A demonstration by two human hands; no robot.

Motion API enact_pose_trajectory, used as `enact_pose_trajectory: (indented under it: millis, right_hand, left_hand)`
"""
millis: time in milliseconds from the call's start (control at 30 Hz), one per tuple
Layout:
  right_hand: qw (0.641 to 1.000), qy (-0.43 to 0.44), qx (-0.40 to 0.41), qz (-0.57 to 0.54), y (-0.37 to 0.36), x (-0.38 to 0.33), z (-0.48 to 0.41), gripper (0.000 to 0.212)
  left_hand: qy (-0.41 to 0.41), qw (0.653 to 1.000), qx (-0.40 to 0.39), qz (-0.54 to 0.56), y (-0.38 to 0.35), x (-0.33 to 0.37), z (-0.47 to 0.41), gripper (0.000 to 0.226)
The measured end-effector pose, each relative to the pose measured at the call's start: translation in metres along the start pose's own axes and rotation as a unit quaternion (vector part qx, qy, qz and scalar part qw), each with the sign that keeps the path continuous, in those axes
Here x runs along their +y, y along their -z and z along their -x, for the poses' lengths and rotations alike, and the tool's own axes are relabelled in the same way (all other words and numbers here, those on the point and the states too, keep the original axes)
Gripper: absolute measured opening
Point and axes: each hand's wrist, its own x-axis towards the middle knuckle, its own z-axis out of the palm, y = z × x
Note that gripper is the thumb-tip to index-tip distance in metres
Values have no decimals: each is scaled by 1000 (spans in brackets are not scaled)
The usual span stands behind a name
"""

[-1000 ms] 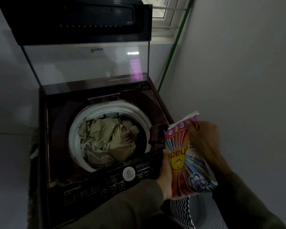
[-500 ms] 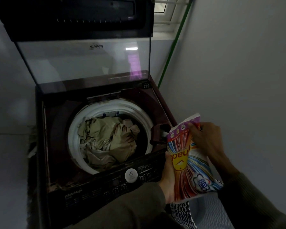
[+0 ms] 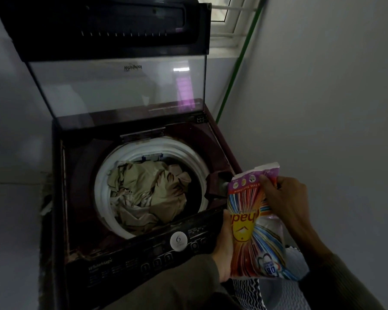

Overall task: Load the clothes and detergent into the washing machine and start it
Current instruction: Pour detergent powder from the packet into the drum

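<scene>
The top-loading washing machine stands with its glass lid raised. Beige crumpled clothes lie inside the white-rimmed drum. A colourful detergent packet is held upright at the machine's front right corner. My left hand grips its lower left edge. My right hand pinches the packet near its top, which looks torn. A small dark compartment sits open at the right of the drum, just left of the packet top.
The control panel with buttons and a round "6" sticker runs along the front. A grey wall closes in on the right. A green pipe and a window stand behind. A black-and-white patterned basket sits below the packet.
The packet and both hands have stayed near the front right corner, shifting slightly right and down as the view moved. The clothes and lid are unchanged.
</scene>
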Motion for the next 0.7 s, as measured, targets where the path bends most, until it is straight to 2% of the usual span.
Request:
enact_pose_trajectory:
  millis: [67, 167, 333, 533, 700]
  right_hand:
    - [1000, -4, 17, -16, 3, 0, 6, 51]
    - [999, 8, 39, -36, 8, 1, 15, 52]
    - [995, 10, 78, -67, 17, 2, 28, 51]
    - [984, 3, 122, -127, 24, -5, 41, 52]
    - [976, -12, 149, -161, 28, -12, 47, 45]
  left_hand:
    - [-33, 998, 35, -28, 0, -2, -1, 93]
    - [-85, 993, 43, -63, 3, -6, -5, 98]
    - [-140, 982, 54, -112, 6, 2, -2, 67]
    - [-190, 966, 69, -161, -1, 16, 7, 66]
    - [-223, 956, 59, -182, -3, 28, 12, 59]
